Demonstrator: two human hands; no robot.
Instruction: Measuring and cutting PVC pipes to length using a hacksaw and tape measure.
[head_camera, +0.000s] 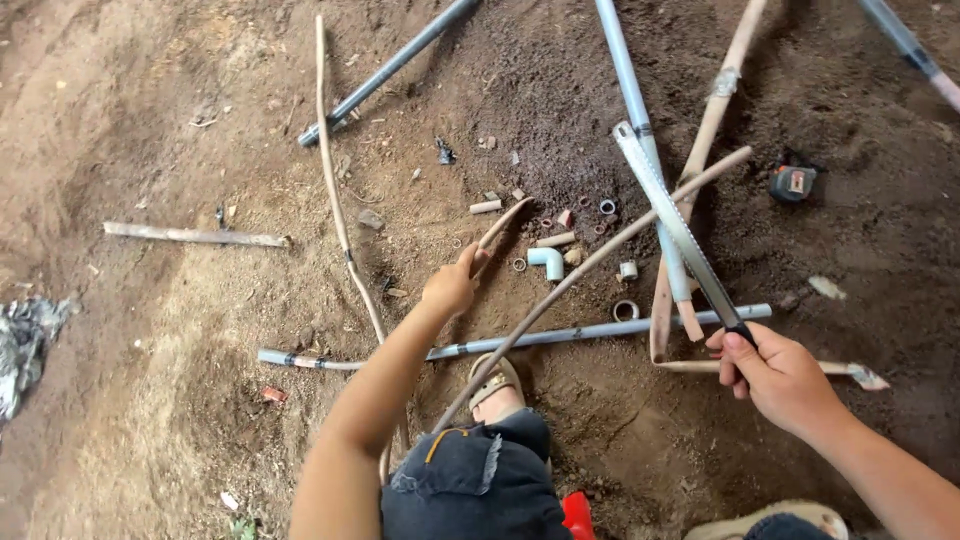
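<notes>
Bare dirt (150, 380) spreads under everything, loose and brown, with pipes and sticks strewn across it. A long grey pipe (600, 331) lies flat just below the left hand (448, 288) and runs across toward the right hand (775, 375), passing just above the person's sandalled foot (497, 382). A bent cane (590, 265) arcs from beside that foot, past the right of the left hand, up to a point well above the right hand. A second grey pipe (640, 130) slopes away above the right hand, and a pale stick (705, 140) crosses beside it.

The right hand is closed in a fist around the dark handle of a saw (675, 225), whose long toothed blade rises up and to the left from the fist, over the cane and the pipe. The left hand reaches forward with fingers curled around the near end of a short curved strip (500, 225); how tightly it grips I cannot tell.

A tape measure (793, 183) sits well above the right hand. Just right of the left hand lies a white elbow (548, 261), and about it a scatter of small rings (626, 310) and short pipe offcuts (485, 207).
</notes>
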